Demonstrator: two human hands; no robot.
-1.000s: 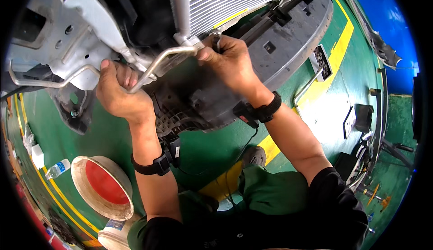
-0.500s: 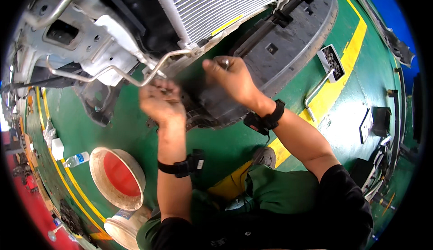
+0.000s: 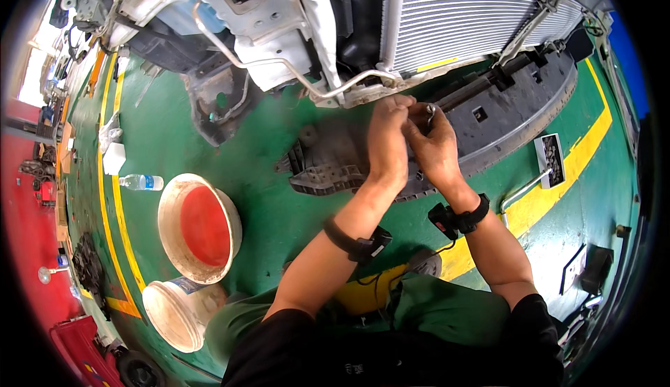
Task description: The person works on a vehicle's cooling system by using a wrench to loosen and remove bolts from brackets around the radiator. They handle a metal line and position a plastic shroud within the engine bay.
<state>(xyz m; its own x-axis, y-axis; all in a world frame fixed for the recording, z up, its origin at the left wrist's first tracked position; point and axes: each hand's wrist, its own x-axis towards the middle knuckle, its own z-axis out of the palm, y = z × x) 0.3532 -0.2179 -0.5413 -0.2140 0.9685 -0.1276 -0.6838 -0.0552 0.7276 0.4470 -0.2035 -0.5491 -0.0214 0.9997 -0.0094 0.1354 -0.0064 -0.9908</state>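
Observation:
My left hand (image 3: 389, 143) is raised with its fingers curled together, close under the lower edge of the radiator (image 3: 460, 27). What it holds, if anything, is hidden. Right beside it, my right hand (image 3: 437, 147) is closed around a small shiny metal piece (image 3: 430, 110) whose kind I cannot make out. The fingers of both hands nearly meet. Below them on the floor lies a long dark plastic splash shield (image 3: 513, 108). A bent metal pipe (image 3: 279, 62) runs along the car's front frame, left of my hands.
At the right lie a small box of dark fasteners (image 3: 553, 158) and a long-handled wrench (image 3: 523, 190). A bucket with a red inside (image 3: 230, 237), a white bucket (image 3: 167, 317) and a water bottle (image 3: 142, 182) are at the left. Yellow lines mark the green floor (image 3: 265, 219).
My view has swung left, so the scene sits further right. The hands were apart and have come together, the left rising beside the right. The metal piece stays in my right hand.

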